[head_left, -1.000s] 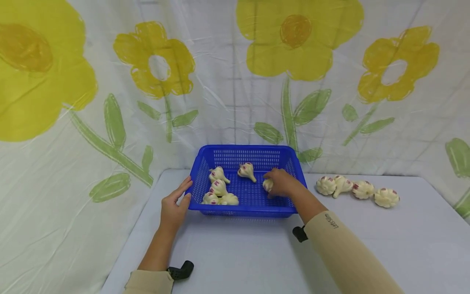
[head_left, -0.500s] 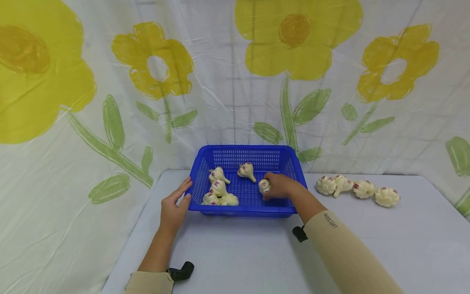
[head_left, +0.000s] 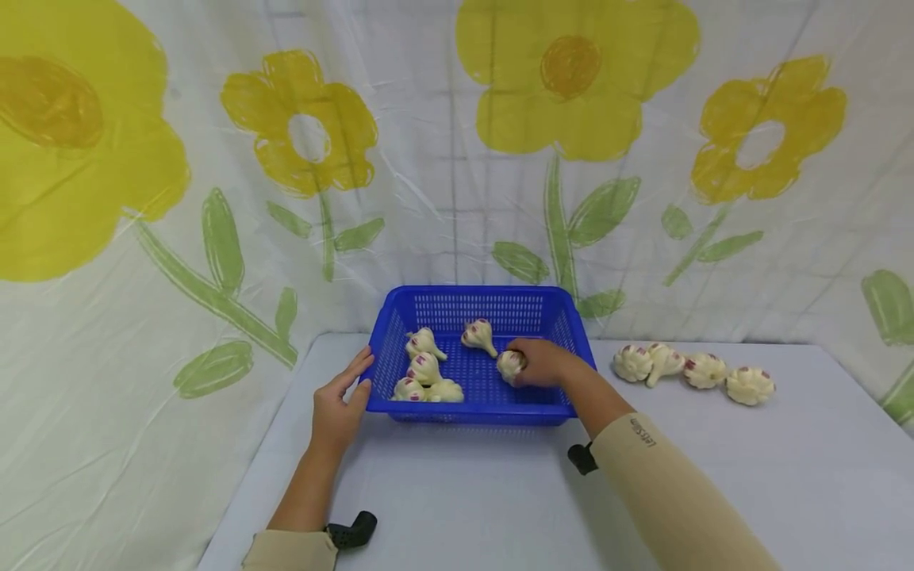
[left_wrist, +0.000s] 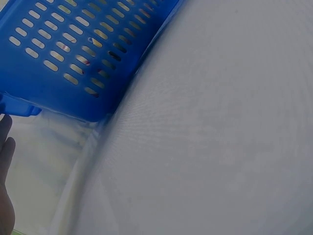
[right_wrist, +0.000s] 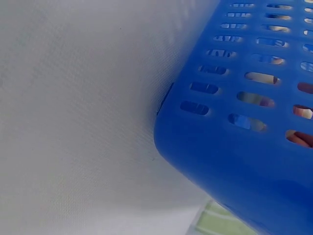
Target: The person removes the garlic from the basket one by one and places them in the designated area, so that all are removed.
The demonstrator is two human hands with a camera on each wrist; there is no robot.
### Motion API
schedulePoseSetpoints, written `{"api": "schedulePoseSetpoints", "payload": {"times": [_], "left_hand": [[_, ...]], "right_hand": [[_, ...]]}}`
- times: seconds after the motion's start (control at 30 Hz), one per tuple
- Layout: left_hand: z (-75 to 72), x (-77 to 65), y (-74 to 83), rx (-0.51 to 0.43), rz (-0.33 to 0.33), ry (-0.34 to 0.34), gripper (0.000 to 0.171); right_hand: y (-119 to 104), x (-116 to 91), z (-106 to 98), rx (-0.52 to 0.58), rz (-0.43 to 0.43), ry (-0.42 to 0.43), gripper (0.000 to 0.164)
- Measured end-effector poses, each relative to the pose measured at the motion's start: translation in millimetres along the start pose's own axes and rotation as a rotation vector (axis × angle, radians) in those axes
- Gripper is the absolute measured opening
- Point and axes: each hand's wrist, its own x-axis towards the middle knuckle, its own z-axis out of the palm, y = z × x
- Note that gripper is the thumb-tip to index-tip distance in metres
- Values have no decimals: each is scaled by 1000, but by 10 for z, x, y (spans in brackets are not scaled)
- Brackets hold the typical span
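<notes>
A blue perforated plastic basket (head_left: 471, 409) stands on the table with several garlic bulbs in it. My left hand (head_left: 337, 403) rests against its left rim, fingers mostly straight; part of that hand (left_wrist: 6, 176) shows in the left wrist view. Inside the basket's right half, my right hand (head_left: 546, 363) grips a garlic bulb (head_left: 510, 367) from the right side. Near the back wall lies another bulb (head_left: 478, 335), and a group of bulbs (head_left: 424, 369) sits along the left. In the right wrist view the basket wall (right_wrist: 230, 152) hides most of the right hand.
To the right of the basket, a row of several garlic bulbs (head_left: 705, 370) lies on the white-covered table (head_left: 457, 492). Behind the table hangs a white curtain (head_left: 421, 222) with painted yellow flowers.
Inside the basket, my right hand has shifted slightly left with the garlic bulb, which now shows more. My left hand has stayed at the rim.
</notes>
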Motion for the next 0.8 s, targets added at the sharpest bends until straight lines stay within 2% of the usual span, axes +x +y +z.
{"api": "schedulePoseSetpoints", "payload": {"times": [0.17,0.4,0.8], "left_hand": [[-7,-7,4,-4,6,-1,32],[-3,-10,2,-9,-14,-8,33],[-3,-13,-5,-9,-4,-9,33]], "right_hand": [[5,5,8,-1,17,-8,67],[22,23,8,-2,29,26,68],[38,57,14,-42,71,52,58]]}}
